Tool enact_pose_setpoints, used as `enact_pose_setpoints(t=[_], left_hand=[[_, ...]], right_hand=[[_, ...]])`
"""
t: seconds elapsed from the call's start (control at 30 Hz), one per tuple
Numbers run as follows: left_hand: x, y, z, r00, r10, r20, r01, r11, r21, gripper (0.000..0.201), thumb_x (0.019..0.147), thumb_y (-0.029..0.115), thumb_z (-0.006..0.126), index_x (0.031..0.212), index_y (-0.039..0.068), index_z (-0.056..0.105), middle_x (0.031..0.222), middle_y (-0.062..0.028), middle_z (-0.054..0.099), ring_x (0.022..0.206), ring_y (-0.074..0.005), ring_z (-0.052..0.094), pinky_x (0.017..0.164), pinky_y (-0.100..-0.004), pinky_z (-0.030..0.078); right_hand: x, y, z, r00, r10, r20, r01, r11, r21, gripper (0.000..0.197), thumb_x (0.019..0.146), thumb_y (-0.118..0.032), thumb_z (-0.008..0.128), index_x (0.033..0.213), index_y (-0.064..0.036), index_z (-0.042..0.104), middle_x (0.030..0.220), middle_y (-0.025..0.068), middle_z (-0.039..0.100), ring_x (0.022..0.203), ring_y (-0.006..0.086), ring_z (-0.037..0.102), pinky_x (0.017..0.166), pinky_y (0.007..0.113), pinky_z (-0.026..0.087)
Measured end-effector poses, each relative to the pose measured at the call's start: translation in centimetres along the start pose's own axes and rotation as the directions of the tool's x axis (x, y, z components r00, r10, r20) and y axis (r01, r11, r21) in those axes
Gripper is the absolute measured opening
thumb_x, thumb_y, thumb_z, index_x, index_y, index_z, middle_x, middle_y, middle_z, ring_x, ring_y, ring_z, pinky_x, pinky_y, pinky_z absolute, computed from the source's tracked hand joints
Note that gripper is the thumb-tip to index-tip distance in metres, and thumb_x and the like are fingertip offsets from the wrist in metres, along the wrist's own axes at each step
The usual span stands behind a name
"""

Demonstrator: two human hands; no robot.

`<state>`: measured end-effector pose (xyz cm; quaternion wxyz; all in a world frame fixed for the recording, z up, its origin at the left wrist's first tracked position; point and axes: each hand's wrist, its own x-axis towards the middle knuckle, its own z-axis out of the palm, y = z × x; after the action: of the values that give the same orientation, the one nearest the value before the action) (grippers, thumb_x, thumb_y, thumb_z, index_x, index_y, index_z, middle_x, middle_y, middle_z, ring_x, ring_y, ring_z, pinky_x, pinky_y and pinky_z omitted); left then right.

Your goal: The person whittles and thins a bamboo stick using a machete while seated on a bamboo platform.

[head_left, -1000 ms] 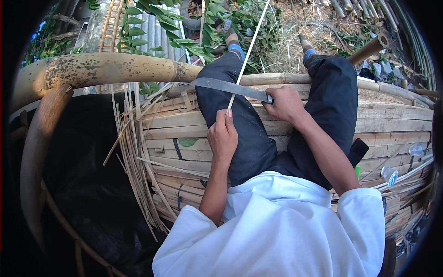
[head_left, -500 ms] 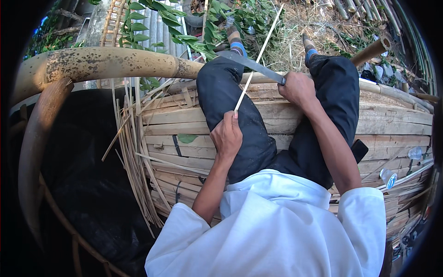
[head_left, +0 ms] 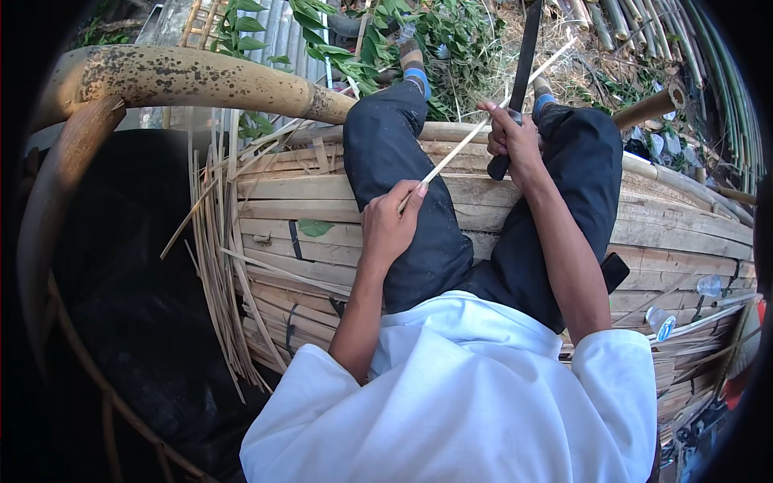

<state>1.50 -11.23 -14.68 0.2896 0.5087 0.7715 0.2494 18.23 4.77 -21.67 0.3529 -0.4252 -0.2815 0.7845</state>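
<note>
Loose strips (head_left: 216, 278) lie at nine o'clock from the left hand (head_left: 390, 219), whose grip pinches a pale stick (head_left: 459, 149) running toward half past one. At two o'clock from that hand, the right hand (head_left: 517, 143) wraps its grip around a knife (head_left: 522, 76), blade toward twelve, one finger (head_left: 496, 112) stretched out near the stick. A dark phone (head_left: 615, 271) lies around five o'clock from the right hand

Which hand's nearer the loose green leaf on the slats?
Left. The left hand, holding a thin pale strip, is a little right of the leaf; the right hand, holding a knife, is farther off, ahead and to the right.
</note>
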Motion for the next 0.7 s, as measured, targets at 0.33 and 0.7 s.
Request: enact_pose_setpoints(t=[0.33,0.7], left_hand=[[1.2,-3.2,-5.0,0.927,0.270,0.259,0.145,0.380,-0.914,0.059,0.084,0.023,0.065,0.132,-0.002,0.043,0.089,-0.0105,0.061,0.069,-0.0130,0.056,0.057,-0.0208,0.042],[6.8,2.8,6.0,0.798,0.523,-0.299,-0.600,0.731,-0.325,0.039,0.096,0.025,0.050,0.130,0.006,0.049,0.109,-0.0075,0.052,0.087,-0.0119,0.052,0.077,-0.0243,0.046]], right_hand=[[-0.4,-0.3,-0.6,0.999,0.043,0.015,-0.045,0.926,0.375,0.019,0.094,-0.022,0.052,0.095,-0.0033,0.054,0.060,-0.0030,0.048,0.043,0.0044,0.033,0.047,0.021,0.031],[-1.7,0.0,1.1,0.973,0.138,0.187,-0.203,0.897,0.394,0.027,0.092,-0.029,0.057,0.091,-0.0018,0.056,0.059,-0.0004,0.053,0.039,0.0058,0.035,0.044,0.024,0.033]])
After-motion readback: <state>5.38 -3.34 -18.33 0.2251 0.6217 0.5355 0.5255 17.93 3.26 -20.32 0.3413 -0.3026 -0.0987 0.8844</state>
